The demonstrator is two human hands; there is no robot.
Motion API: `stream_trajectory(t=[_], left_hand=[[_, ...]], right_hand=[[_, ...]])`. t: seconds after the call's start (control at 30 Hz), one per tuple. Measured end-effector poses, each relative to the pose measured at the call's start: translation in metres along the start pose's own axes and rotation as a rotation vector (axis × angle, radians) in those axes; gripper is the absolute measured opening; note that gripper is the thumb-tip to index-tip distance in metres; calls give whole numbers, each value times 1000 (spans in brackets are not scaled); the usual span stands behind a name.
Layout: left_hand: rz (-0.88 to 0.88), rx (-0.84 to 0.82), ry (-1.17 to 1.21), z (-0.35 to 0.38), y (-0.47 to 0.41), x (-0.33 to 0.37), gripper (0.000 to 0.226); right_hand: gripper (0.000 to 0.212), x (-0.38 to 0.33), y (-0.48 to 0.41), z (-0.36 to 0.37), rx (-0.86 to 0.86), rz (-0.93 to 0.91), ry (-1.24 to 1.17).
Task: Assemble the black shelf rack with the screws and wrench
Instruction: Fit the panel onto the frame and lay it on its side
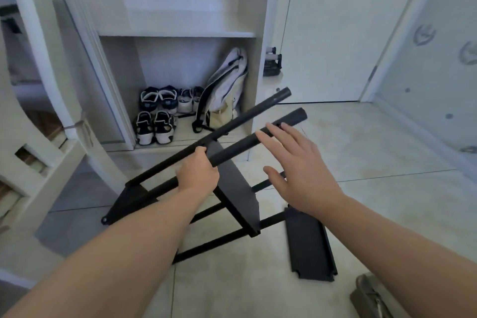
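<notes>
Our left hand has its fingers clamped round one tubular upright of the half-built black metal shelf rack, which lies tilted on the pale tiled floor. Our right hand hovers over the second black upright, fingers spread apart and holding nothing. A loose black shelf panel lies flat just beside the rack. We should steady both uprights before fitting that panel. We see no screws or wrench.

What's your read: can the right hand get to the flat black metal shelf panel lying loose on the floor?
Probably yes. The right hand is open and holds nothing, and the flat black metal shelf panel lies uncovered on the pale tiled floor just beneath that forearm.
</notes>
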State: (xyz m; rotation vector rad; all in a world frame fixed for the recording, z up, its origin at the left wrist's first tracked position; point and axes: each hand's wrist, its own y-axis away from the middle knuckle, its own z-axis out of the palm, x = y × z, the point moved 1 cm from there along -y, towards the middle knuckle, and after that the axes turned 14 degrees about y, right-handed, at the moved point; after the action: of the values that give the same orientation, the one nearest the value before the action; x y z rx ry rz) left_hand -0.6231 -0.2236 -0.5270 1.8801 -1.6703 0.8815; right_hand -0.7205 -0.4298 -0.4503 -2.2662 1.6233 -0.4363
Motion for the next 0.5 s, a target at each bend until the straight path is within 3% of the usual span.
stream_trajectory(t=[0.17,0.27,0.5], left_hand=[[76,-62,-99,30,6,18,41],[110,-45,-138,48,7,22,37],[120,-64,-198,84,7,28,37]], right_hand=[[66,16,-3,21,-75,-6,260],[57,26,-6,42,-131,-2,356],[36,51,-12,85,-184,47,375]])
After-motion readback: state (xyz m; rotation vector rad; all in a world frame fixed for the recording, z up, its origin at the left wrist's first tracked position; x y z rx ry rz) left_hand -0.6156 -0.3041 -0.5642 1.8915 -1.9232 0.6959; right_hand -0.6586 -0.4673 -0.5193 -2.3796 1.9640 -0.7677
